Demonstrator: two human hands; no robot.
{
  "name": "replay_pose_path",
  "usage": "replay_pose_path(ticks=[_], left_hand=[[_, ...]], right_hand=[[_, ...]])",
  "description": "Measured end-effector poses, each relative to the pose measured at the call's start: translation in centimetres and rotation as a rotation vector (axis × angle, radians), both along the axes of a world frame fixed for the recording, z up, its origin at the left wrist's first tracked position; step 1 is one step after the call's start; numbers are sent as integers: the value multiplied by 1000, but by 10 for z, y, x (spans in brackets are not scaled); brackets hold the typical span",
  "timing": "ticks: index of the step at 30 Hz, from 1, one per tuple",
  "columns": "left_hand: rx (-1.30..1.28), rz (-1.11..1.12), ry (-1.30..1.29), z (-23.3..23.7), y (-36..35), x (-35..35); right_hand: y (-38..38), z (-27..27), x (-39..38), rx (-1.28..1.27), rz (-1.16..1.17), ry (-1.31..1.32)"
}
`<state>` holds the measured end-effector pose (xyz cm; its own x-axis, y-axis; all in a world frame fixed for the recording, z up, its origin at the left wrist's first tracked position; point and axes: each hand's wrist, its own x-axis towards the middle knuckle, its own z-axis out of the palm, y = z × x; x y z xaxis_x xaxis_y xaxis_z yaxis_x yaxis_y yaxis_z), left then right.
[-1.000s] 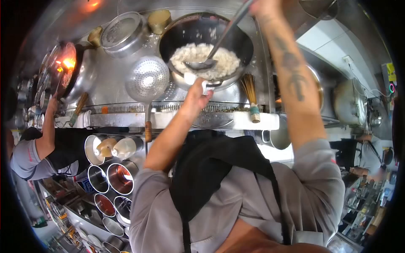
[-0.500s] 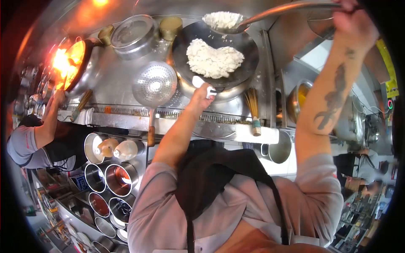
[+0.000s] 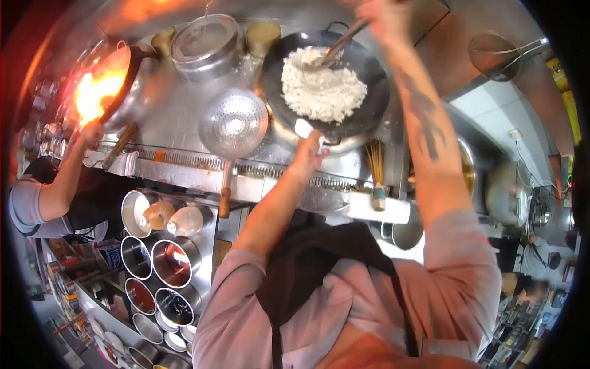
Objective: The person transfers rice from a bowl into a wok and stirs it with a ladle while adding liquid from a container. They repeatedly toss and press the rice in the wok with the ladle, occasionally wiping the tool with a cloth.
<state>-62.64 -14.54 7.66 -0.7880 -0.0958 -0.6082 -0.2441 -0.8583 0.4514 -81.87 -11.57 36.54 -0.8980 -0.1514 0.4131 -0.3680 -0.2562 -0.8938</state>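
White rice point(image 3: 332, 95) is heaped in a black wok point(image 3: 373, 101) on the stove in front of me. My left hand point(image 3: 312, 150) is closed on the wok's near handle, with a folded white cloth point(image 3: 303, 128) against it. High on the right, my right hand point(image 3: 386, 21) grips the shaft of a ladle point(image 3: 348, 40). The ladle's bowl presses into the far side of the rice, so part of it is hidden. My right fingers are slightly blurred.
A perforated strainer point(image 3: 233, 125) lies left of the wok, and a bamboo brush point(image 3: 376, 175) stands at its right front. At left, a co-worker's arm point(image 3: 61, 175) holds a flaming wok point(image 3: 123, 80). Sauce pots point(image 3: 175, 263) stand below. A wire skimmer point(image 3: 495, 56) is at right.
The ladle, raised with a scoop of rice before, has come down into the wok's rice. My right hand has swung left. My left hand keeps its grip on the handle.
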Motion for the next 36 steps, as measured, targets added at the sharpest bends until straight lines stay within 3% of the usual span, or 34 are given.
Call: replay_pose_path(ticks=[2, 4, 7, 11, 15, 19, 21, 23, 25, 26, 29, 31, 32, 33, 35, 36], left_hand=[[-28, 33, -72, 1, 5, 1], [-16, 11, -47, 1, 2, 4], [12, 7, -35, 1, 2, 1], [3, -19, -30, 1, 5, 5], [9, -8, -78, 11, 5, 5], [28, -41, -72, 10, 8, 2], [31, -87, -87, 9, 2, 4], [46, -117, -76, 3, -1, -2], [54, -136, -126, 7, -4, 0], [92, -163, -90, 8, -6, 0], [79, -187, -119, 12, -6, -1], [104, -175, -115, 5, -2, 2], [109, -167, -115, 9, -1, 3], [121, -144, -107, 12, -1, -1], [117, -129, -87, 7, -3, -3], [102, -111, -78, 5, -2, -8]], right_hand=[[-29, -21, -11, 267, -90, -70], [-37, 8, -11, 311, -76, -59], [-28, 43, 14, 9, 67, 95], [-33, -21, 10, 67, -8, -4], [2, -13, -39, 262, 601, -60], [5, -60, 37, 191, 22, 53], [29, -37, -27, 395, 136, 166], [34, 66, 42, 218, -105, -200], [62, 91, 89, -1, 35, 106], [70, 78, 95, -48, 69, 200], [54, -18, 48, 102, 1, 93], [65, 19, 20, 212, 126, 147], [70, 46, 31, 255, 0, 132], [72, 68, 44, 130, -66, 70], [105, 82, 65, 23, -5, 201], [97, 55, 61, 58, -144, 198]])
